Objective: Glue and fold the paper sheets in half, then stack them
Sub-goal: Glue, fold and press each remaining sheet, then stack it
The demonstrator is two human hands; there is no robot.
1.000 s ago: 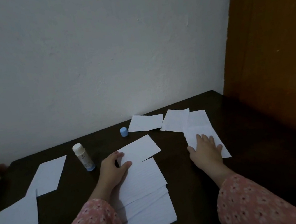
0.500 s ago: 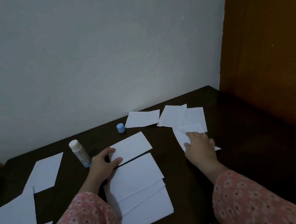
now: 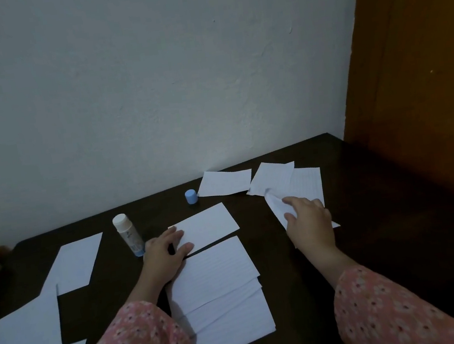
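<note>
Right hand (image 3: 308, 218) pinches a folded sheet (image 3: 278, 208) lifting off the table (image 3: 288, 250), left hand (image 3: 162, 252) flat on another sheet (image 3: 207, 226); better square the edges before stacking.

One head-worn, wide-angle view looks forward and down from the person's seat onto the dark table (image 3: 304, 262), close to both forearms. It faces the white wall (image 3: 150, 81), with a brown door (image 3: 423, 73) at right.
</note>
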